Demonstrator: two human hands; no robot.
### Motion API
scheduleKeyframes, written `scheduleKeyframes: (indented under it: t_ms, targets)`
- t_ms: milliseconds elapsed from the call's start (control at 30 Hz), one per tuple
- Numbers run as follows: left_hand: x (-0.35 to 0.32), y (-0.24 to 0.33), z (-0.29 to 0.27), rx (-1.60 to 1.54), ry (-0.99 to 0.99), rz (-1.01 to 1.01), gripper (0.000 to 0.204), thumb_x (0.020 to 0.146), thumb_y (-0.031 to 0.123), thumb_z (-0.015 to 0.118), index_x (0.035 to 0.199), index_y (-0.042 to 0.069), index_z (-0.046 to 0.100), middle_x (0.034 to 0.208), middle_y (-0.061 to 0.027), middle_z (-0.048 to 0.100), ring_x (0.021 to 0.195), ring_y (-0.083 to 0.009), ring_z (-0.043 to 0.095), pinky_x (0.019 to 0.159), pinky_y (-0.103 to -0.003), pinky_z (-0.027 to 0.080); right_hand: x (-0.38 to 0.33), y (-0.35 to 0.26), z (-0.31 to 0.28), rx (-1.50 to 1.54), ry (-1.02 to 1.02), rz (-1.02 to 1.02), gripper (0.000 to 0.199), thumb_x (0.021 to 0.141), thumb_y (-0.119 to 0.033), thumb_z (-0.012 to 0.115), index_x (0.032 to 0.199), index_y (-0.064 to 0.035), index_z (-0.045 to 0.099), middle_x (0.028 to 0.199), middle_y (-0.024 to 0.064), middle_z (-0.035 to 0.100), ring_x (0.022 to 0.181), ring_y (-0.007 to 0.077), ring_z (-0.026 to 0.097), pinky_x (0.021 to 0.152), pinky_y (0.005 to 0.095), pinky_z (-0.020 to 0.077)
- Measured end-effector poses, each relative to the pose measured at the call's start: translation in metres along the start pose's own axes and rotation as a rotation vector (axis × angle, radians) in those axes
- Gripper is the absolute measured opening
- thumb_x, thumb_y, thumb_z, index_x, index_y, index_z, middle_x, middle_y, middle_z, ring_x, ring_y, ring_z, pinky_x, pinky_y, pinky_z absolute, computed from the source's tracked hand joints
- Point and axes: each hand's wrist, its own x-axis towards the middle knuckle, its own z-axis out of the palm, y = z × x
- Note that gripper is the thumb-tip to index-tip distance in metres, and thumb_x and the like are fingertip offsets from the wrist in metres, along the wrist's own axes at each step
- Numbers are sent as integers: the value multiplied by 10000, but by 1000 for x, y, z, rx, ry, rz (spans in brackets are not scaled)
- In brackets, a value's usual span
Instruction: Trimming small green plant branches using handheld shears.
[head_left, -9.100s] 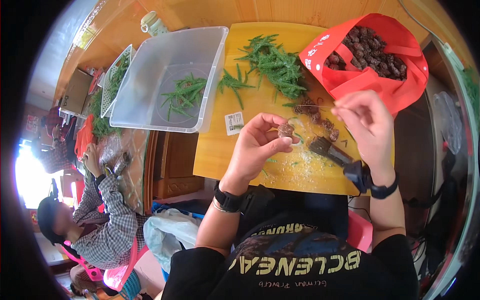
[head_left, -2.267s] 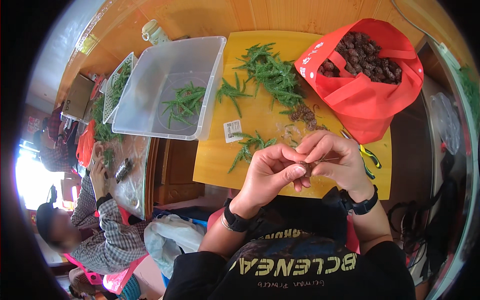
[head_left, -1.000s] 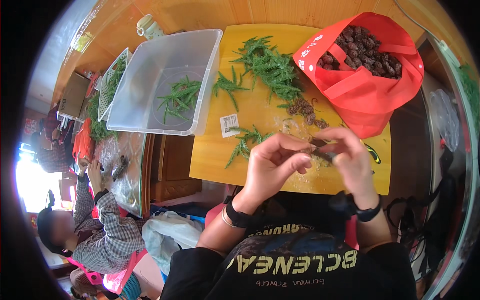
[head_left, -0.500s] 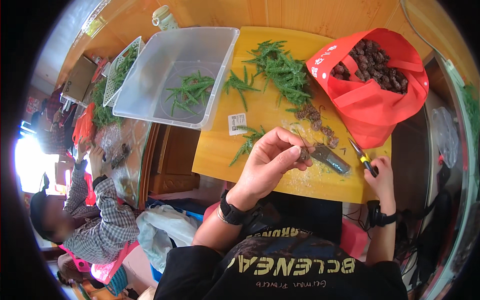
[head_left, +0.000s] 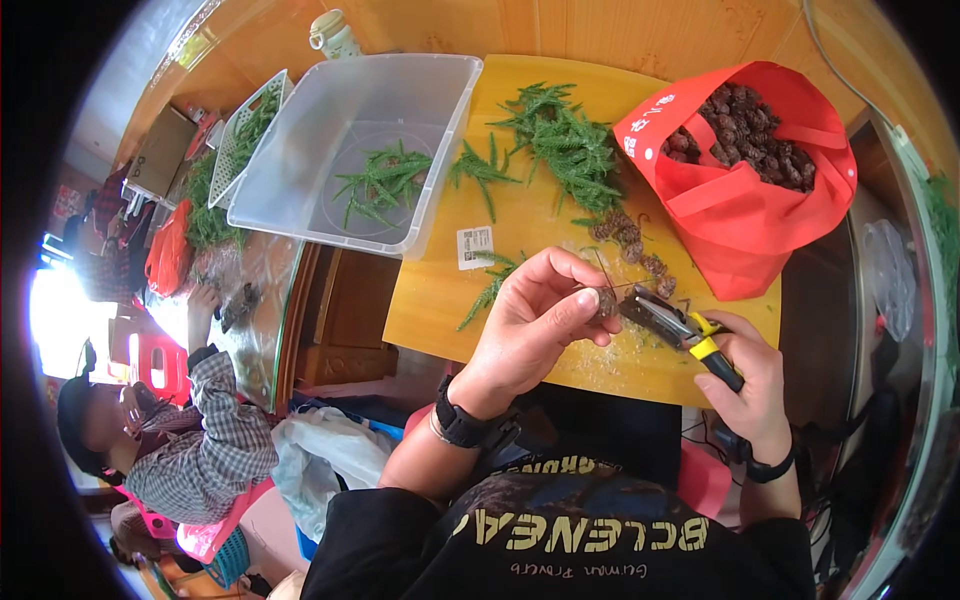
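My left hand (head_left: 538, 318) pinches a small brown cone (head_left: 606, 301) with a thin wire stem above the yellow board (head_left: 440, 310). My right hand (head_left: 752, 385) grips the yellow-and-black handles of pliers (head_left: 672, 322), whose jaws point at the cone. Several more brown cones (head_left: 632, 243) lie on the board just beyond my hands. A sprig of green needles (head_left: 488, 287) lies to the left of my left hand.
A red bag (head_left: 740, 215) full of brown cones stands at the right. Green sprigs (head_left: 560, 145) are piled on the board's far part. A clear plastic bin (head_left: 300, 185) holds sprigs at the left. Another person (head_left: 190, 440) sits at lower left.
My right hand has drawn back toward me with the pliers, jaws now meeting the cone in my left hand. Earlier both hands were together twisting the cone without the pliers.
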Motion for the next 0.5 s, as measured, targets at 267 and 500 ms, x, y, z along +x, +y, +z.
scheduleKeyframes:
  t_ms: [267, 500]
  targets:
    - [1, 1, -2, 54, 11, 58, 126, 878, 116, 575, 940, 36, 501, 923, -145, 563, 755, -156, 599, 605, -220, 502, 9, -2, 12, 45, 55, -35, 286, 759, -238, 640, 692, 21, 540, 708, 128, 615, 844, 326, 586, 740, 368, 462]
    - [3, -7, -1, -60, 17, 72, 78, 883, 95, 560, 944, 57, 529, 868, -126, 542, 710, -163, 557, 562, -212, 451, 8, -1, 21, -10, 184, -87, 252, 651, -60, 707, 602, -6, 466, 564, 107, 475, 651, 332, 568, 626, 376, 470]
